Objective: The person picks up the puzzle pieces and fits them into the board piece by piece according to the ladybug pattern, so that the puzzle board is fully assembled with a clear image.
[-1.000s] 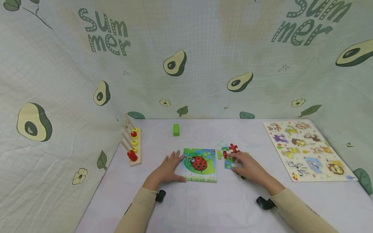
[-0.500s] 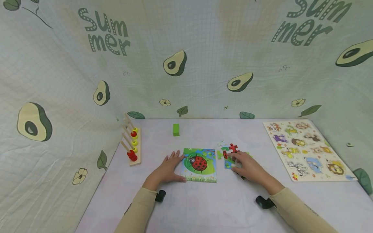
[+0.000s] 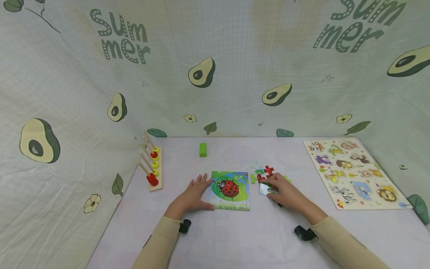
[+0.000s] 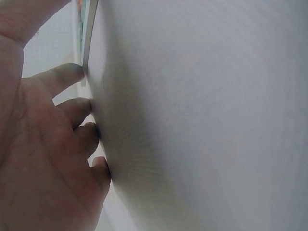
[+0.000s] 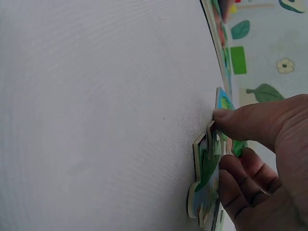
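Note:
My left hand (image 3: 193, 196) rests with spread fingers on the table, its thumb and index finger touching the left side of a square ladybug puzzle board (image 3: 230, 189). To the right of that board, my right hand (image 3: 285, 192) pinches a blue-green puzzle piece (image 3: 263, 189) between thumb and fingers; the piece is tilted and catches the light. Several loose puzzle pieces (image 3: 268, 170), red, green and blue, lie around and partly under this hand. In the right wrist view the thumb presses a blue-edged piece (image 5: 224, 100), beside a green loose piece (image 5: 206, 178).
A wooden peg counter (image 3: 159, 179) with red and yellow rings stands at the left. Behind the ladybug board is a green block (image 3: 203, 150). An animal puzzle board (image 3: 357, 173) lies on the right, and a patterned cloth (image 3: 235, 48) hangs behind the table.
The blue-green piece under my right hand has gone from lying flat to tilted and shiny. My right fingers have shifted slightly towards me. The left hand stays in place.

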A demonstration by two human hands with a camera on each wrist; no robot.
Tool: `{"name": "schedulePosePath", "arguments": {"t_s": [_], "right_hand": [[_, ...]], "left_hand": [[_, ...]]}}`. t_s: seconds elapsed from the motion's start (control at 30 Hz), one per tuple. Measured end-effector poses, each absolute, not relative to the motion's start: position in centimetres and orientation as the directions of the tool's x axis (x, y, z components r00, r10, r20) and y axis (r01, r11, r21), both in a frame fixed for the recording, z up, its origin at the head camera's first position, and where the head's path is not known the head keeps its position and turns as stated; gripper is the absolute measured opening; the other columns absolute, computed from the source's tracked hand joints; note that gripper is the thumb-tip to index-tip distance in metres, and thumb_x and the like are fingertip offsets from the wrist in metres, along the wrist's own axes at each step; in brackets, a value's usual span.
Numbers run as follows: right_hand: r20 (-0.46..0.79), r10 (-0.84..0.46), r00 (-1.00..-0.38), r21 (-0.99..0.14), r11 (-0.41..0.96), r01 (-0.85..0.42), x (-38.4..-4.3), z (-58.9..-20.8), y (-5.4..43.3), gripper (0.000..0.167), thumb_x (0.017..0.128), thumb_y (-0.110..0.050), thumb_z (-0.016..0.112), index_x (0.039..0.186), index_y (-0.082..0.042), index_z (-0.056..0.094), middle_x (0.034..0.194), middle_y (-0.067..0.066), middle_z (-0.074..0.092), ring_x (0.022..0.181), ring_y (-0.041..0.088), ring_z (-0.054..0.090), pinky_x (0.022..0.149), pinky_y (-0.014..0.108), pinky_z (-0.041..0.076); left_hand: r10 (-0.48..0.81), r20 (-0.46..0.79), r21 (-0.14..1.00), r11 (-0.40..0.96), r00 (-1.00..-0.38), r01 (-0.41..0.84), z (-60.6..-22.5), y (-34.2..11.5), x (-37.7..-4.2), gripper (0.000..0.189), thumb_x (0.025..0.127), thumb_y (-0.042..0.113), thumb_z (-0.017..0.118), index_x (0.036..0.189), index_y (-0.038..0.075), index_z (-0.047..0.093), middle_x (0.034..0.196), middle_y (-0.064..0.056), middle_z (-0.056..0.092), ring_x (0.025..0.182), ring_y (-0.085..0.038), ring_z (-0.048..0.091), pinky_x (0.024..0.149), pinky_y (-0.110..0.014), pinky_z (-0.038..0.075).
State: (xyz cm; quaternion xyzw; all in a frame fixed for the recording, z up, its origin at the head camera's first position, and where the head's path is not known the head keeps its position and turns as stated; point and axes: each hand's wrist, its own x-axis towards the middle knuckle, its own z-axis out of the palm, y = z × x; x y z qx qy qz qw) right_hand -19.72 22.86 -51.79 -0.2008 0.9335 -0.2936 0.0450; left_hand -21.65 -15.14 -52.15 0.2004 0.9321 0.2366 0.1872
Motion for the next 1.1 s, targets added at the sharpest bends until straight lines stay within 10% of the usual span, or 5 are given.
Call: {"name": "schedulePosePath", "arguments": {"t_s": [1.1], "right_hand": [[0.080, -0.391, -0.917, -0.660, 0.669, -0.343, -19.64, -51.99, 22.71, 0.035, 0.096, -0.005, 0.068, 0.130, -0.013, 0.067, 0.097, -0.004, 0.064, 0.068, 0.006, 0.049, 0.059, 0.025, 0.045]], "left_hand": [[0.455, -0.265, 0.518, 0.811, -0.850, 0.273, -52.12, -15.04, -21.69, 0.108, 0.076, 0.051, 0.087, 0.162, 0.019, 0.029, 0.170, -0.007, 0.010, 0.157, -0.025, 0.000, 0.127, -0.046, 0.001]]}}
